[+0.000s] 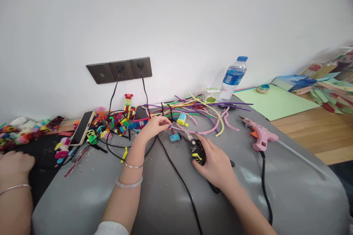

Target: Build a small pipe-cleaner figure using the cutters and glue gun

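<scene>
Scissors with black and yellow-green grips [197,156] are near the middle of the grey surface [88,198], their blades apart and close to a thin pale pink strand [174,128]. At the far left, a co-worker's closed hand [16,163] with a bangle at the wrist rests over something black. Beyond it lie colourful fuzzy pieces [27,134], then a smartphone [82,128] leaning among small bright figures. Above, black plugs sit in dark wall sockets [119,71], their cords hanging down to the surface. A red-and-yellow fuzzy figure [127,102] stands upright below them, with a pink-edged phone [140,113] just beside it. The person's left hand [157,127] pinches the strand between thumb and fingertip. Right of these fingertips are a small blue bundle [174,138] and a yellow bundle [181,119], in front of a heap of loose pipe cleaners. The right hand [213,158] is wrapped around the scissor grips. Behind the heap stand a green-and-white drink carton [211,96] and a tilted-looking water bottle [234,79]. Further right, a pink glue gun [263,136] lies with a translucent glue stick [300,158] out of its back; beyond is a pale green sheet [284,101].
</scene>
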`<control>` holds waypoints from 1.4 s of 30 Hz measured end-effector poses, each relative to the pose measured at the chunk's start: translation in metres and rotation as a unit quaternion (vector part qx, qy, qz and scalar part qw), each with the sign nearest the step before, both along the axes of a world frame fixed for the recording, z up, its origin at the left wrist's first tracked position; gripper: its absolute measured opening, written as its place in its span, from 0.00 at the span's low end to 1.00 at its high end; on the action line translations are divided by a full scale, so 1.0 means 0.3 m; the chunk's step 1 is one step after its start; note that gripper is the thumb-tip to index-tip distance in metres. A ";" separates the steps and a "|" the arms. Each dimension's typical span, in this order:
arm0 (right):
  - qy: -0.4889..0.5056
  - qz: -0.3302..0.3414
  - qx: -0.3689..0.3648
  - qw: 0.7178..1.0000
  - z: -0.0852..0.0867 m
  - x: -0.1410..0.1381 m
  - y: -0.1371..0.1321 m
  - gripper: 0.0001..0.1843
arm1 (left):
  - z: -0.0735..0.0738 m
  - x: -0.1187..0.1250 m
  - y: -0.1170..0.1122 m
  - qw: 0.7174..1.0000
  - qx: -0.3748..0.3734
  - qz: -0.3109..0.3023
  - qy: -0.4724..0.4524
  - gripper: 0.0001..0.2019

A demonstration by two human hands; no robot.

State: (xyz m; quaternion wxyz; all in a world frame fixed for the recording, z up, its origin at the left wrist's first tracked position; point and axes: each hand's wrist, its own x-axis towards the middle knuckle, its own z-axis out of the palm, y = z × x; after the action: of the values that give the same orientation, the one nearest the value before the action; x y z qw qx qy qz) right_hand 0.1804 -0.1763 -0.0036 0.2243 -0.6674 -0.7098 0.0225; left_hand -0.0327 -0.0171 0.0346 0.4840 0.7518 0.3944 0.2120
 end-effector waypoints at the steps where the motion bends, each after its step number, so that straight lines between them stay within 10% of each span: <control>1: -0.001 0.000 0.001 1.000 0.000 0.000 0.000 0.38 | -0.002 -0.001 0.000 1.000 -0.004 0.008 0.004 0.10; 25: 0.013 0.001 -0.006 1.000 -0.002 0.000 0.002 0.38 | 0.016 -0.011 0.004 0.992 0.106 0.057 0.040 0.08; 33: 0.160 0.016 -0.121 0.979 0.059 0.034 -0.005 0.45 | 0.043 -0.018 -0.018 0.998 0.029 -0.043 0.022 0.04; 37: 0.414 0.089 -0.280 0.862 0.110 0.129 -0.013 0.41 | 0.054 -0.006 -0.029 0.997 0.016 -0.071 0.022 0.04; 42: 0.697 0.196 -0.407 0.557 0.097 0.189 -0.022 0.41 | 0.056 0.005 -0.034 0.995 0.012 -0.090 0.031 0.06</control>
State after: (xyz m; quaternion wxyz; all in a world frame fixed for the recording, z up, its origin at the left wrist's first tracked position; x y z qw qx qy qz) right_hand 0.2371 -0.1830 0.0256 0.3435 -0.3085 -0.3605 0.8105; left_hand -0.0312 -0.0272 0.0515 0.4796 0.7961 0.3376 0.1490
